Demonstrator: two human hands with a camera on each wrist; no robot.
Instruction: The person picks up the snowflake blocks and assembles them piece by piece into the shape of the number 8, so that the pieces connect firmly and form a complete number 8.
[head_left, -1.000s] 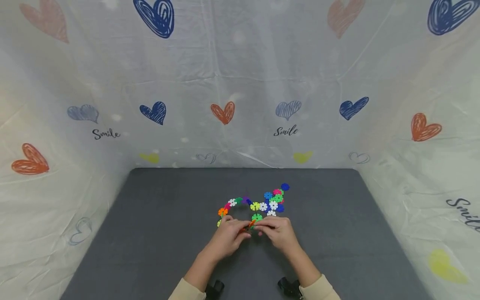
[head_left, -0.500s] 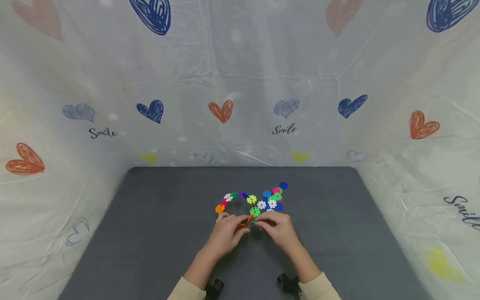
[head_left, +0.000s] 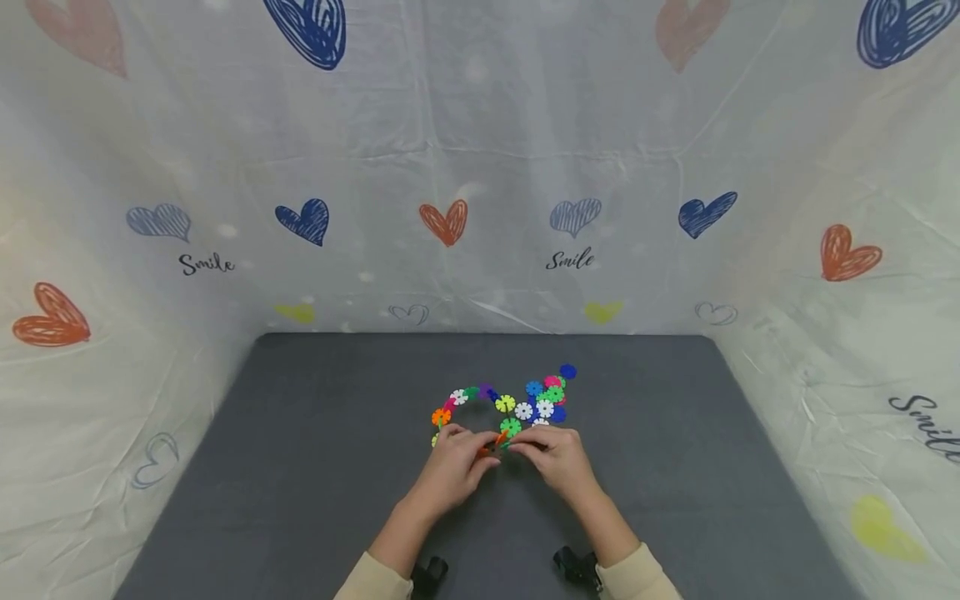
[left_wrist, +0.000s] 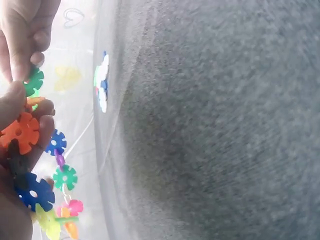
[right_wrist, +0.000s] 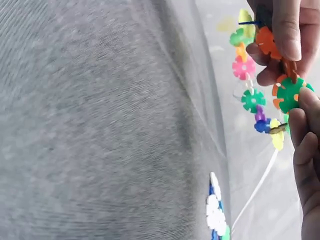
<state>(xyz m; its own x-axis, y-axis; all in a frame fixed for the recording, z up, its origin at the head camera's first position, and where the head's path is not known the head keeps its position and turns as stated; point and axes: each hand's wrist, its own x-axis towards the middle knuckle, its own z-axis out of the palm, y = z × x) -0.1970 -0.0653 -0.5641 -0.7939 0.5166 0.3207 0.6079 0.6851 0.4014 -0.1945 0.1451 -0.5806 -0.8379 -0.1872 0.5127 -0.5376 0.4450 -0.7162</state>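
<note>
Both hands occupied: left hand (head_left: pixel 450 471) pinches an orange disc (left_wrist: pixel 20 132) at one end of the notched-disc chain (head_left: pixel 470 392), right hand (head_left: pixel 555 458) pinches a green disc (right_wrist: pixel 290 96) by its rim, thumb against fingers. Chain looks held up off the desk (head_left: pixel 300 500), about midway between its left and right edges, arcing toward the far edge. Step reads as mating the green disc with the parts by the left fingertips; can't tell whether a slot is seated, fingers cover most of it. To do it well: left hand is the fixture, so brace the orange disc and don't let it twist. Turn the green disc until a slot faces its mate's slot, planes crossed, then push straight along the slot with the right hand, no rocking. Grip close to the joint; squeezing far out on the rim could bend the disc. Don't let the chain's weight pull on that joint. Mind the separate cluster (head_left: pixel 545 408), just beyond the right hand toward the desk's far right corner.
</note>
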